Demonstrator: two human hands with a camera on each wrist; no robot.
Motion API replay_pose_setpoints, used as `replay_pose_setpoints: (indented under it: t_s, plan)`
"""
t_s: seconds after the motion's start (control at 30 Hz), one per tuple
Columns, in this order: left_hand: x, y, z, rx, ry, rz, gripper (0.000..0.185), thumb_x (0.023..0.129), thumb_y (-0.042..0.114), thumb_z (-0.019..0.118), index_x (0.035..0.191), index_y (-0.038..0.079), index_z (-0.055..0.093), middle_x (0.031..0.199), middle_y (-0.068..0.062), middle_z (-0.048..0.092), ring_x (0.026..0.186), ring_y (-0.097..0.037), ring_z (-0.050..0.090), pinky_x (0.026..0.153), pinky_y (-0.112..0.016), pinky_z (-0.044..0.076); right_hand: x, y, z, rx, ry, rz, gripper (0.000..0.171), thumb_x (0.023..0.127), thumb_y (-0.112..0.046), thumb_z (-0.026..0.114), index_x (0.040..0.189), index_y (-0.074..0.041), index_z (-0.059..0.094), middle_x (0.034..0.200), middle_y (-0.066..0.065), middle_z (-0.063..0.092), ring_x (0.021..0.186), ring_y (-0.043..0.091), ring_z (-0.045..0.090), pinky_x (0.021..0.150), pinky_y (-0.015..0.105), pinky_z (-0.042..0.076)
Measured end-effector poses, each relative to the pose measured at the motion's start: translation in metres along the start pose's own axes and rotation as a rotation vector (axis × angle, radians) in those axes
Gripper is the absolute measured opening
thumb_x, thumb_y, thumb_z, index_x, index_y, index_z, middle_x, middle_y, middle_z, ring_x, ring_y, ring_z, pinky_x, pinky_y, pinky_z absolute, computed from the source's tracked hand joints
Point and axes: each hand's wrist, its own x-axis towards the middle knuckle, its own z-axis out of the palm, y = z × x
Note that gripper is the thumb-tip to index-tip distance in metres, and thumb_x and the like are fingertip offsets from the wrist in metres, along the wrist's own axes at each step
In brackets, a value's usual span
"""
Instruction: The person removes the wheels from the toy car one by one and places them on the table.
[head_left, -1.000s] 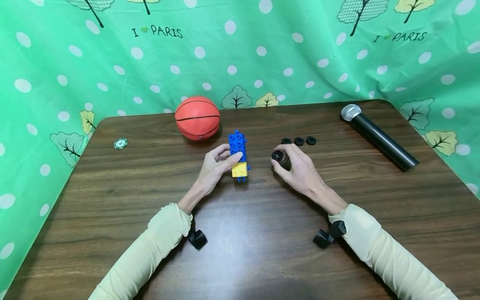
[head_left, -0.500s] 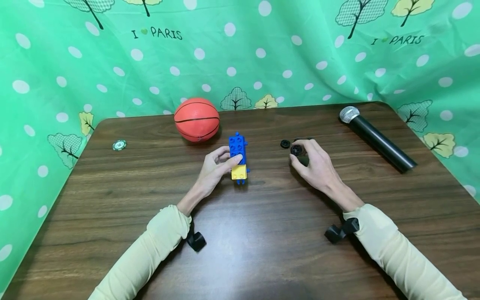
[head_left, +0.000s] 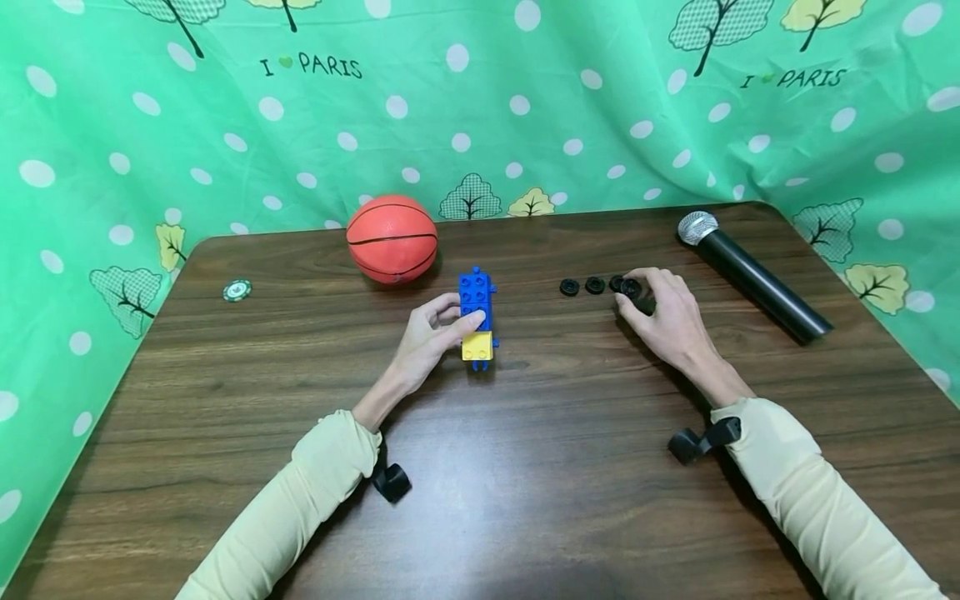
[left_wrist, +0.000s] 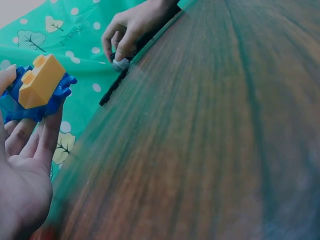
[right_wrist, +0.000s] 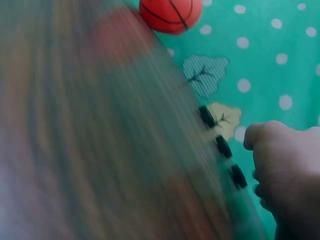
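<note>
My left hand (head_left: 431,342) grips a toy brick body (head_left: 475,289), blue with a yellow block at its near end and small pegs along its side. Its thumb lies over the top. Close up in the left wrist view, the yellow block (left_wrist: 42,81) shows above blue parts. Over at the right, my right hand (head_left: 667,321) pinches a small black toy wheel (head_left: 631,288) between thumb and fingers, at the right end of a row of wheels. Three similar wheels (head_left: 569,287) lie on the table. In the right wrist view, the hand (right_wrist: 292,170) hides the pinched wheel.
A red toy basketball (head_left: 392,240) stands behind the left hand. A black microphone (head_left: 753,275) with a silver head lies at the right. Far left is a green-and-white chip (head_left: 237,290). A green dotted cloth (head_left: 420,83) hangs behind the wooden table (head_left: 465,500).
My right hand has moved right and slightly back with the pinched wheel, past two of the lying wheels. The left hand and brick body have stayed in place.
</note>
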Motion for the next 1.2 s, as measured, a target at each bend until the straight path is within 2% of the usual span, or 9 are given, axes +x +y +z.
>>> replay_pose_setpoints:
  t_s: [0.1, 0.2, 0.57, 0.83, 1.2]
  plan:
    - [0.000, 0.001, 0.000, 0.003, 0.000, -0.002, 0.036, 0.095, 0.019, 0.069, 0.121, -0.004, 0.063, 0.099, -0.009, 0.072, 0.079, -0.012, 0.067, 0.072, -0.027, 0.057, 0.002, 0.007, -0.002, -0.017, 0.006, 0.015, 0.029, 0.096, -0.011, 0.070, 0.120, 0.003, 0.062, 0.094, 0.019, 0.057, 0.087, 0.036, 0.048, 0.075, 0.047, 0.034]
    - [-0.001, 0.001, 0.000, -0.003, -0.005, -0.002, 0.036, 0.095, 0.019, 0.069, 0.121, -0.004, 0.063, 0.098, -0.008, 0.072, 0.079, -0.012, 0.067, 0.072, -0.027, 0.057, 0.004, 0.013, -0.003, -0.027, 0.002, 0.034, 0.028, 0.096, -0.010, 0.069, 0.120, 0.003, 0.062, 0.092, 0.018, 0.055, 0.085, 0.036, 0.046, 0.074, 0.045, 0.032]
    - [-0.001, 0.000, -0.001, 0.002, -0.011, -0.003, 0.038, 0.095, 0.021, 0.070, 0.122, -0.005, 0.062, 0.099, -0.009, 0.072, 0.080, -0.013, 0.067, 0.072, -0.027, 0.057, 0.008, 0.030, -0.008, -0.034, -0.066, 0.098, 0.031, 0.097, -0.011, 0.064, 0.123, 0.005, 0.060, 0.103, 0.027, 0.056, 0.096, 0.044, 0.048, 0.082, 0.057, 0.035]
    - [0.000, 0.002, -0.001, 0.008, -0.006, -0.006, 0.037, 0.094, 0.021, 0.070, 0.121, -0.004, 0.063, 0.099, -0.008, 0.072, 0.079, -0.012, 0.067, 0.072, -0.026, 0.057, 0.014, 0.035, -0.009, -0.059, -0.094, 0.120, 0.032, 0.098, -0.013, 0.063, 0.125, 0.006, 0.060, 0.105, 0.028, 0.057, 0.095, 0.044, 0.045, 0.081, 0.053, 0.033]
    - [-0.001, 0.001, -0.002, 0.012, -0.017, 0.002, 0.036, 0.096, 0.020, 0.070, 0.122, -0.004, 0.063, 0.100, -0.010, 0.072, 0.081, -0.014, 0.067, 0.074, -0.028, 0.057, 0.016, 0.038, -0.007, -0.099, -0.137, 0.101, 0.033, 0.101, -0.011, 0.060, 0.127, 0.009, 0.058, 0.106, 0.030, 0.054, 0.100, 0.047, 0.043, 0.085, 0.058, 0.033]
